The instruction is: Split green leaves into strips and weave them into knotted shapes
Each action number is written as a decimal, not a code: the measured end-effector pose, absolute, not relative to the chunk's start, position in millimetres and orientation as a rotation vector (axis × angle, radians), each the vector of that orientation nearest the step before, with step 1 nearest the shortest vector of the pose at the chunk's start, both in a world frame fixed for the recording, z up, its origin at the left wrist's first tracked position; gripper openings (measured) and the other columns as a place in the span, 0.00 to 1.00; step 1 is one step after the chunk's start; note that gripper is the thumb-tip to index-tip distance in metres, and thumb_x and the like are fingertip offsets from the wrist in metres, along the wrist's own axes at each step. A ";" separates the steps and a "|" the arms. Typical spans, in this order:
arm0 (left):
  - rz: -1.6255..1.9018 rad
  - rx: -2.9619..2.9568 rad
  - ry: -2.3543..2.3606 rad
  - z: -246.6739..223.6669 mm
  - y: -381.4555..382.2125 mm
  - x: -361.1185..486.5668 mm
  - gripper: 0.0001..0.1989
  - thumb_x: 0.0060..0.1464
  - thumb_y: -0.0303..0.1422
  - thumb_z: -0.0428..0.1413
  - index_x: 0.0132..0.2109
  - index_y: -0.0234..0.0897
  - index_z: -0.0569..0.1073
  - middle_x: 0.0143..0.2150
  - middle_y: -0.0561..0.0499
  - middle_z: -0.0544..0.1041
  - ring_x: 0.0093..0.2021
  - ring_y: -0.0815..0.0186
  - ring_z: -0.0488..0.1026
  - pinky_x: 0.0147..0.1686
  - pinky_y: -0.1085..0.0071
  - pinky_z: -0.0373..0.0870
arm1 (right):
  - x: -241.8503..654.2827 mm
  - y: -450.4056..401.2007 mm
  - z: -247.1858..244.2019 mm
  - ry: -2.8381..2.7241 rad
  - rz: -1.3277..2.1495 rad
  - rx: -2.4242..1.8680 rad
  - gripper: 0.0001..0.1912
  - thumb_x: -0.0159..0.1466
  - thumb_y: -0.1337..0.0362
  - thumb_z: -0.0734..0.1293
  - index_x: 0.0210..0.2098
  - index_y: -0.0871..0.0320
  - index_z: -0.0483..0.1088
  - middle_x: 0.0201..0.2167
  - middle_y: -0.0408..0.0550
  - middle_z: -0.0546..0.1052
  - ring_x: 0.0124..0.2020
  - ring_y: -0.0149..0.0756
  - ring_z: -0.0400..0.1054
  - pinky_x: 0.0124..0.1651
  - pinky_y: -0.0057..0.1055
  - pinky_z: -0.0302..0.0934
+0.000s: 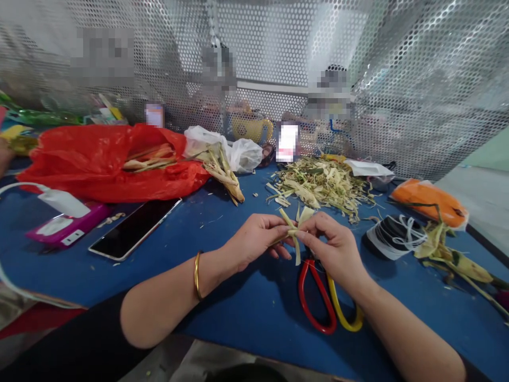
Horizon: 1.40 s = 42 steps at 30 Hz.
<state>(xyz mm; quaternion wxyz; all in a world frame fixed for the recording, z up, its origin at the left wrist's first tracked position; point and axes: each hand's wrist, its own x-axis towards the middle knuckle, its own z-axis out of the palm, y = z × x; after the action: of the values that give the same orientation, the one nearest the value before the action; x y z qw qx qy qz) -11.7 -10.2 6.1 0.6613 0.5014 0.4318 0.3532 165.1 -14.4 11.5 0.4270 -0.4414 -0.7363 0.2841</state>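
Note:
Strips of pale corn husk (293, 232) cross one another between my two hands, above the blue table. My left hand (262, 236) pinches them from the left, thumb and forefinger together; a gold bangle circles that wrist. From the right, my right hand (328, 239) pinches the same strips, its fingertips close to the left ones. Several strip ends stick out up and down between the fingers. Beneath my right hand lie scissors (318, 302) with one red and one yellow handle loop; their blades are mostly hidden by the hand.
A heap of shredded husk (322, 183) lies beyond my hands. To the left are a red plastic bag (91, 159), a dark phone (135, 228) and a purple power bank (67, 225). Wound white cord (393, 236) and an orange packet (431, 201) sit right. Perforated metal mesh (274, 42) stands behind.

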 end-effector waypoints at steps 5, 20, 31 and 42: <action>0.821 1.190 0.969 4.1 -10.4 -11.6 0.11 0.56 0.37 0.55 0.40 0.34 0.76 0.34 0.47 0.80 0.24 0.70 0.76 0.22 0.79 0.65 | 166.6 -12.5 6.0 -1.838 0.787 -1.229 0.10 0.60 0.60 0.67 0.24 0.57 0.70 0.23 0.42 0.66 0.25 0.30 0.57 0.28 0.28 0.52; 0.784 1.176 0.998 13.8 -13.1 -9.4 0.11 0.55 0.32 0.53 0.39 0.33 0.78 0.31 0.47 0.79 0.23 0.70 0.76 0.22 0.78 0.66 | 163.5 -13.5 -0.6 -1.627 0.969 -1.356 0.16 0.56 0.53 0.69 0.22 0.57 0.65 0.18 0.39 0.63 0.22 0.28 0.52 0.24 0.27 0.47; 0.783 1.135 0.974 11.5 -11.4 -10.6 0.10 0.53 0.32 0.56 0.41 0.34 0.77 0.31 0.48 0.79 0.23 0.69 0.76 0.22 0.77 0.67 | 161.8 -13.9 2.9 -1.634 0.995 -1.287 0.15 0.56 0.55 0.69 0.21 0.58 0.65 0.19 0.40 0.63 0.23 0.29 0.53 0.26 0.28 0.49; 0.813 1.035 0.994 10.1 -7.8 -12.2 0.09 0.50 0.34 0.60 0.35 0.32 0.76 0.31 0.46 0.79 0.22 0.70 0.74 0.20 0.78 0.66 | 169.3 -11.5 8.5 -1.847 0.843 -1.288 0.06 0.61 0.62 0.63 0.29 0.56 0.66 0.21 0.40 0.65 0.24 0.30 0.58 0.27 0.28 0.52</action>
<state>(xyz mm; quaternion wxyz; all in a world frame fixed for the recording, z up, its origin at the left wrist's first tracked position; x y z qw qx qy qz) -12.2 -7.8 10.1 0.6790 0.4606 0.4425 0.3618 169.3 -11.5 8.5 0.3604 -0.4997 -0.7165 0.3272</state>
